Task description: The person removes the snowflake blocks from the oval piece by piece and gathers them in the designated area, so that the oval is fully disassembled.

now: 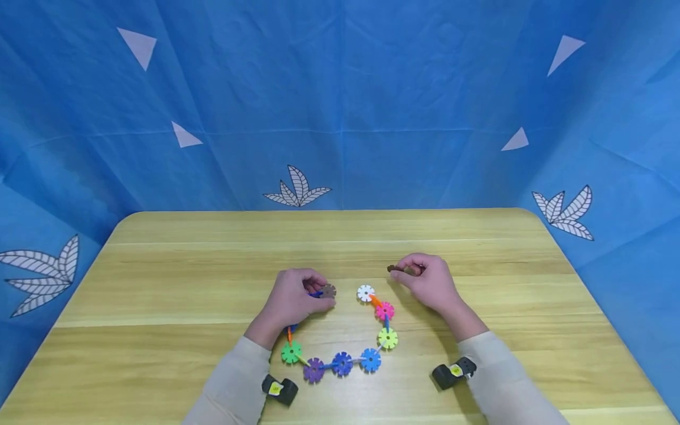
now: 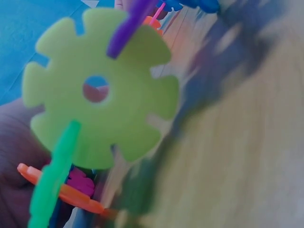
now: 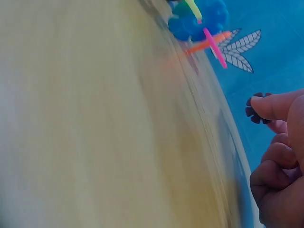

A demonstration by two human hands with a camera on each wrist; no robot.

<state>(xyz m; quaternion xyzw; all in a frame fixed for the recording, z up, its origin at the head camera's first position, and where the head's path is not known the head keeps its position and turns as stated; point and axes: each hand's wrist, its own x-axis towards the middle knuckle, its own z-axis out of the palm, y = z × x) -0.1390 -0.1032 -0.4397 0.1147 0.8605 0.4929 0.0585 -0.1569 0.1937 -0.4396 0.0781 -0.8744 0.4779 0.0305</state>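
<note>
A chain of notched plastic discs, with a purple disc (image 1: 314,370) near its front, curves over the table between my hands. My left hand (image 1: 291,298) pinches a brown notched disc (image 1: 328,291) at the chain's left end, and part of the chain is hidden beneath that hand. At the other end lies a white disc (image 1: 365,293), joined by an orange piece to a pink disc (image 1: 385,311). Off to the right, my right hand (image 1: 429,282) pinches a separate dark brown disc (image 3: 257,108) between thumb and finger. A yellow-green disc (image 2: 128,104) looms close in the left wrist view.
The light wooden table (image 1: 212,248) ends in rounded far corners. Behind it hangs a blue cloth (image 1: 340,106) with white triangles and leaf prints. Black wrist cameras, one on the left (image 1: 280,389) and one on the right (image 1: 454,373), sit by the sleeves.
</note>
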